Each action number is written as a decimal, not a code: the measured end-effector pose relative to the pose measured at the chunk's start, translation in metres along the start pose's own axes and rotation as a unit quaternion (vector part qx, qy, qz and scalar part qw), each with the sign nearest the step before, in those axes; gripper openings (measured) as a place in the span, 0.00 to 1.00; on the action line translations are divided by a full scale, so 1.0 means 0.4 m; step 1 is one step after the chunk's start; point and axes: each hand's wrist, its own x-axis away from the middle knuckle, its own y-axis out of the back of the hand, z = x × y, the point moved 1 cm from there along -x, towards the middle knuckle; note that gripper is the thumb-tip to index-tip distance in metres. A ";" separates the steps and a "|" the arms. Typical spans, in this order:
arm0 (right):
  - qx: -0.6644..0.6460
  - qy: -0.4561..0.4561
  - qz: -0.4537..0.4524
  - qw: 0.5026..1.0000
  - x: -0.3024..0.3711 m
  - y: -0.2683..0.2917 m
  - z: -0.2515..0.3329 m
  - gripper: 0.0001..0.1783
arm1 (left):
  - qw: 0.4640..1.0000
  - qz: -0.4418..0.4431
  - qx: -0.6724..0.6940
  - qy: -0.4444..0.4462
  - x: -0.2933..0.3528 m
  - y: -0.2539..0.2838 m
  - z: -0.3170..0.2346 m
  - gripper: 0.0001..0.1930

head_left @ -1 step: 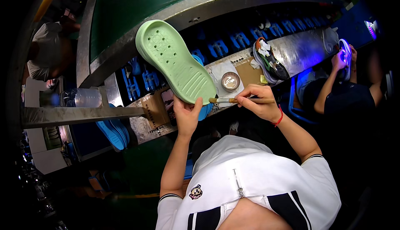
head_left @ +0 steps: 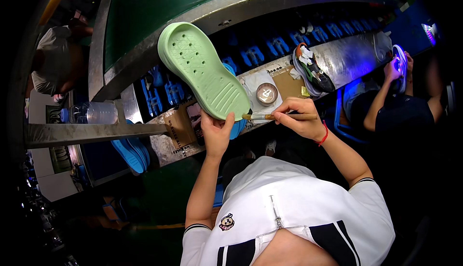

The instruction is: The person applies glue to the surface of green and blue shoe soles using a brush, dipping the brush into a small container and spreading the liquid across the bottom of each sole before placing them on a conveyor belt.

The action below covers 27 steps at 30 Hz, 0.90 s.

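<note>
A pale green shoe sole (head_left: 205,70) with several small holes at its wide end tilts up in front of me. My left hand (head_left: 217,133) grips its narrow lower end, thumb on the upper face. Between the thumb and fingers of my right hand (head_left: 301,117) is a paintbrush (head_left: 260,117) with a wooden handle. Its bristles meet the sole's rim, right of my left thumb. Just beyond the brush, a round cup (head_left: 266,94) of shiny liquid stands on a white sheet (head_left: 251,81). Behind the sole, blue soles (head_left: 236,128) are partly hidden.
A multicoloured sports shoe (head_left: 312,70) sits right of the cup on the metal ledge (head_left: 349,61). Blue fixtures (head_left: 277,45) line the space behind. A cardboard box (head_left: 178,128) and clear bottle (head_left: 96,113) are at left. Another person's hands (head_left: 393,70) hold a shoe at right.
</note>
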 end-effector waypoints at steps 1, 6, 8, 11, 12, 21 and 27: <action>0.006 0.010 0.007 1.000 -0.001 0.003 0.004 0.02 | 1.000 0.001 -0.002 0.002 0.002 -0.001 -0.003 0.25; 0.040 0.042 0.030 0.998 -0.017 0.011 0.015 0.02 | 1.000 0.008 -0.015 -0.002 0.008 -0.008 -0.015 0.24; 0.046 0.062 0.045 0.996 -0.021 0.025 0.018 0.02 | 1.000 0.008 -0.029 -0.008 0.009 -0.005 -0.021 0.24; 0.038 0.057 0.041 0.997 -0.023 0.039 0.013 0.02 | 0.999 0.008 -0.035 -0.013 0.010 -0.004 -0.027 0.25; 0.040 0.048 0.039 0.997 -0.027 0.036 0.020 0.02 | 0.999 0.009 -0.033 -0.013 0.010 -0.004 -0.027 0.25; 0.094 0.104 0.066 0.988 -0.044 0.055 0.025 0.02 | 0.999 0.028 -0.025 0.006 0.011 -0.001 -0.028 0.25; 0.103 0.105 0.079 0.986 -0.052 0.059 0.028 0.02 | 0.999 0.026 -0.019 0.014 0.014 -0.002 -0.027 0.25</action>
